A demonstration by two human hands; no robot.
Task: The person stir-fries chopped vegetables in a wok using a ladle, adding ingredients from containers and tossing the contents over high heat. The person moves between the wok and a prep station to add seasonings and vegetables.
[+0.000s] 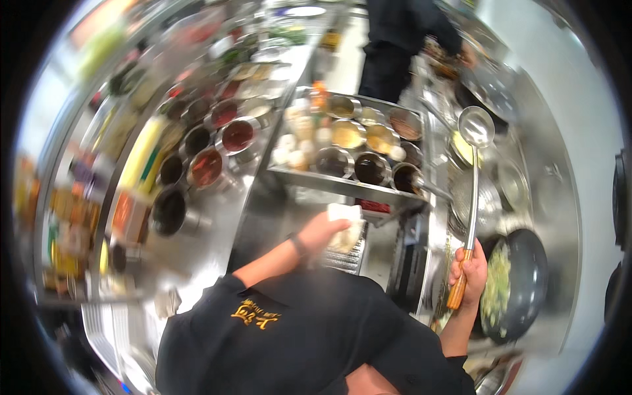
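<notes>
My right hand (471,274) grips the wooden handle of a long steel ladle (472,197). The ladle's bowl points away from me, over the stove side. In my left hand (318,232) is a folded pale cloth (345,227), held in front of my chest. Just right of my right hand sits a dark wok (528,281) with chopped pale-green food (496,291) in it. A perforated strainer (476,200) lies beyond that wok, partly behind the ladle's shaft.
Ahead stands a steel seasoning cart (345,185) with several pots of sauces and bottles. A counter (212,256) on my left carries metal containers (207,168). At the far end a person in dark clothes (395,49) stands near another wok (489,91).
</notes>
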